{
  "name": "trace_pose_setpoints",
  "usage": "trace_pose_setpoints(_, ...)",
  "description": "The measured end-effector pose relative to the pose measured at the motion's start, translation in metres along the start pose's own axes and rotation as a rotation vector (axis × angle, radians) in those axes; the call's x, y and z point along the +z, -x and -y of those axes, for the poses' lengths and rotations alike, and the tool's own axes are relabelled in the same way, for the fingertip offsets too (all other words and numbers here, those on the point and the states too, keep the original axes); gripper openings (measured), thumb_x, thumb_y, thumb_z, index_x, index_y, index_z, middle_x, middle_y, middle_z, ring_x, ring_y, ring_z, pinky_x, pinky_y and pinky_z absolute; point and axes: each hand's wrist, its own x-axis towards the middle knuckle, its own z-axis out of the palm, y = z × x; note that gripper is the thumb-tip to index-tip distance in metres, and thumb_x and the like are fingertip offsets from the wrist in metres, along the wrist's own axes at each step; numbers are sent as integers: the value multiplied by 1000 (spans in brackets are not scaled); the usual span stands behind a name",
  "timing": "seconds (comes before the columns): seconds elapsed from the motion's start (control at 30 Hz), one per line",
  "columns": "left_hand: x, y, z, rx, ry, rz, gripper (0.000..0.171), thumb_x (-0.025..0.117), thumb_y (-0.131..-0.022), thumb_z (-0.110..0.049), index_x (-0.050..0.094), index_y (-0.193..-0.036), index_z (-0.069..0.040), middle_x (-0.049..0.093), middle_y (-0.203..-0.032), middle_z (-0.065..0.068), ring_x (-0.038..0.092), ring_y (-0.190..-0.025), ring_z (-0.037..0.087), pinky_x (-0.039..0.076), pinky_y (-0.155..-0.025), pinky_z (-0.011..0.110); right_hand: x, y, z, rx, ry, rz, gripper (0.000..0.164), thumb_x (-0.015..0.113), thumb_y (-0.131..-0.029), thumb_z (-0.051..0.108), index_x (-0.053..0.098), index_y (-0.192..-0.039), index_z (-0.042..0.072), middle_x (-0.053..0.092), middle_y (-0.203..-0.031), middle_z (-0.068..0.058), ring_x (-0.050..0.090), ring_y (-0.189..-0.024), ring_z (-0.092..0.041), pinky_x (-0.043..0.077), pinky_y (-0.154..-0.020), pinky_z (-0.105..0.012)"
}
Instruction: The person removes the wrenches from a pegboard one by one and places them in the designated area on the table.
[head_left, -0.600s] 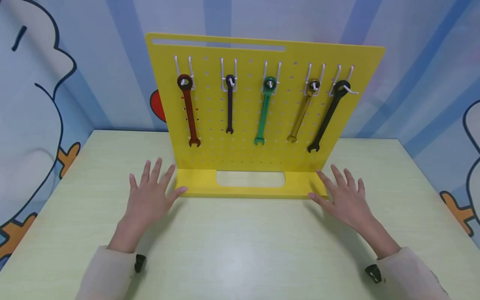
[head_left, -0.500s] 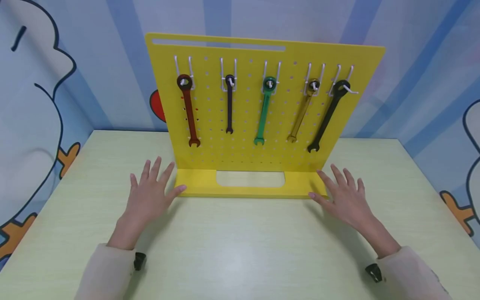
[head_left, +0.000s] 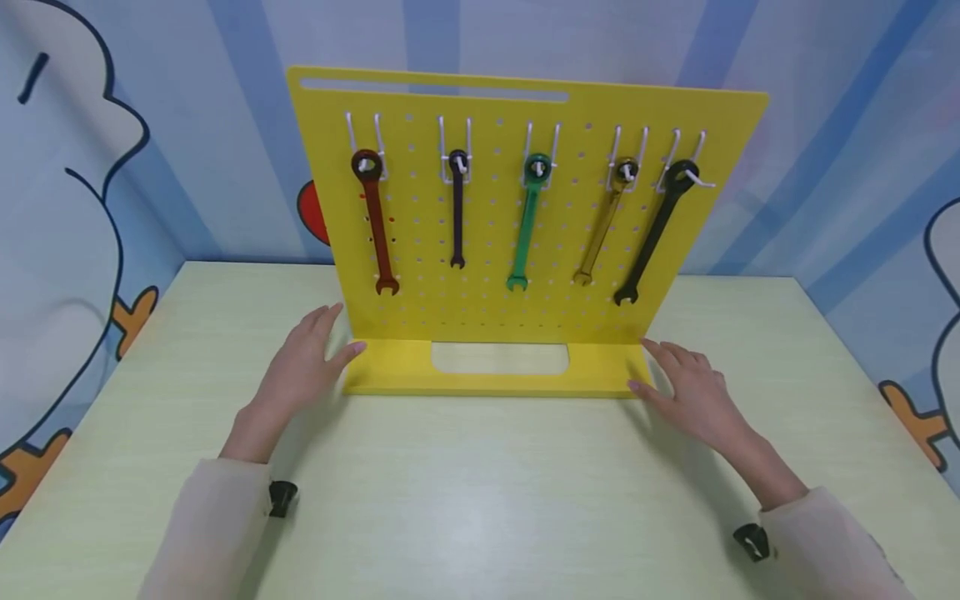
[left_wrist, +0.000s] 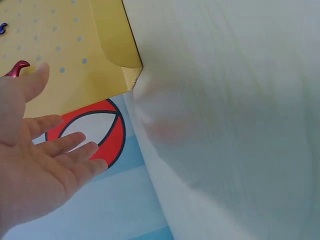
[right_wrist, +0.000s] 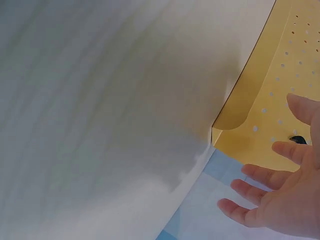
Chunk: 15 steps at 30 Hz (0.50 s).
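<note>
A yellow pegboard stand (head_left: 480, 304) stands upright on the table, with combination wrenches on its white hooks. From left to right hang a red wrench (head_left: 380, 233), a small dark purple wrench (head_left: 458, 221), a green wrench (head_left: 527, 229), a gold wrench (head_left: 602, 229) and a black wrench (head_left: 656, 237). My left hand (head_left: 298, 367) is at the stand's lower left corner, thumb over the base's edge in the head view. At the lower right corner is my right hand (head_left: 693, 393), fingertips right at the edge. Both wrist views show relaxed, spread fingers with nothing held.
The stand rests on a pale wood-grain table (head_left: 480, 483). Behind it rises a blue striped backdrop (head_left: 525, 37) with cartoon figures. The stand's base has a rounded cut-out in the middle. Dark wrist devices (head_left: 282, 498) show at both sleeves.
Both hands have turned from palms-down with spread fingers to palms facing inward. The left hand has moved slightly forward, and both are closer around the stand's sides. The wrenches hang as before.
</note>
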Motion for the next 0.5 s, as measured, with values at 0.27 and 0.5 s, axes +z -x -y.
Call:
trace_pose_setpoints(0.27, 1, -18, 6, -33, 163, -66, 60, 53, -94, -20, 24, -140, 4, 32, -138, 28, 30, -126, 41, 29, -103, 54, -1, 0, -1, -4, -67, 8, 58, 57, -91, 31, 39, -132, -4, 41, -128, -31, 36, -111, -52, 33, -80, -70)
trace_pose_setpoints(0.5, -2, -32, 9, -106, 319, -122, 50, 52, -95, -21, 34, -137, 0, 47, -129, 23, 44, -119, 36, 38, -99, 48, 0, 0, -3, -13, -72, 18, 53, 59, -90, 25, 42, -129, -6, 42, -126, -31, 37, -111, -51, 33, -81, -70)
